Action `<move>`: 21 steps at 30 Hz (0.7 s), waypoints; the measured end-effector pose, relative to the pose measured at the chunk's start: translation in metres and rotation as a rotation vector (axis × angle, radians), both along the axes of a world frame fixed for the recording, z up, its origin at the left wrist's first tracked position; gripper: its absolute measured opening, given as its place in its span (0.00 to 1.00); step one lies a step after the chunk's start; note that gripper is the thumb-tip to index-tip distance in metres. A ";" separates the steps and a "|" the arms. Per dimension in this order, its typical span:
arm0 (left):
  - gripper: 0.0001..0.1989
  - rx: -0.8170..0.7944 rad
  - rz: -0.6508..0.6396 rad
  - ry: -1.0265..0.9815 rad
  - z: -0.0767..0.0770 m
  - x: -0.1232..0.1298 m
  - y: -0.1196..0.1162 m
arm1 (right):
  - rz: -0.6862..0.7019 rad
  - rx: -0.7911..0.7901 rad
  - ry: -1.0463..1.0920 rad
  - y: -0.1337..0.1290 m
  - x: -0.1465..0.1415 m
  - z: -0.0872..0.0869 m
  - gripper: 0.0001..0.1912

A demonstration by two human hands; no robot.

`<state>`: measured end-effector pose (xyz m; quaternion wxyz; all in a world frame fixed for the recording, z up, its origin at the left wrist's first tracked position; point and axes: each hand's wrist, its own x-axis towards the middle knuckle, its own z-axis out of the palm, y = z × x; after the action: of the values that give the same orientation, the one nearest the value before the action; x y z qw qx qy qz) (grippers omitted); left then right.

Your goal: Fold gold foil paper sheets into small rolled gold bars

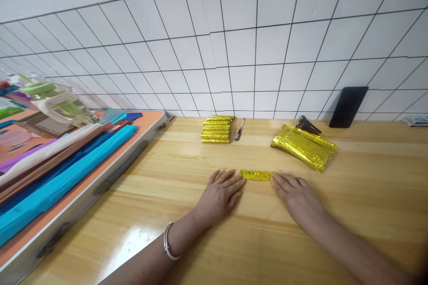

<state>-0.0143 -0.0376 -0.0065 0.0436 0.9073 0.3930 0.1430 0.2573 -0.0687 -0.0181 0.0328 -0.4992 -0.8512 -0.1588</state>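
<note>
A narrow gold foil strip (257, 175) lies flat on the wooden table (187, 160). The fingertips of my left hand (221, 193) press on its left end, with the fingers stretched out. At the strip's right end rest the fingertips of my right hand (294, 191), its fingers lying flat and extended. Behind and to the left is a stack of folded gold strips (216, 130). A pile of wider gold foil sheets (304, 147) lies behind my right hand, with a dark clip (309, 125) at its back edge.
A pen (240, 129) lies beside the folded stack. A black phone-like slab (347, 107) leans on the tiled wall. On the left, an orange-topped board (147, 120) holds coloured paper rolls (83, 164) and a green-lidded bottle (43, 89).
</note>
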 end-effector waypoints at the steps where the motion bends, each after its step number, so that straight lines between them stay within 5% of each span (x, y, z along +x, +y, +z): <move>1: 0.19 0.007 0.002 -0.008 0.001 0.000 -0.001 | 0.000 0.005 -0.005 0.000 -0.001 0.000 0.22; 5: 0.19 0.038 0.022 -0.011 0.008 0.015 -0.006 | -0.009 0.021 -0.030 0.000 -0.003 -0.003 0.23; 13: 0.15 0.073 -0.084 0.106 0.013 0.087 -0.006 | -0.008 0.023 -0.024 0.000 -0.001 -0.007 0.22; 21: 0.16 0.120 -0.089 0.170 0.014 0.059 0.001 | -0.023 0.006 -0.023 -0.002 0.000 -0.003 0.24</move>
<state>0.0447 -0.0361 0.0078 -0.0381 0.9337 0.3453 0.0867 0.2572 -0.0708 -0.0212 0.0227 -0.5071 -0.8452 -0.1674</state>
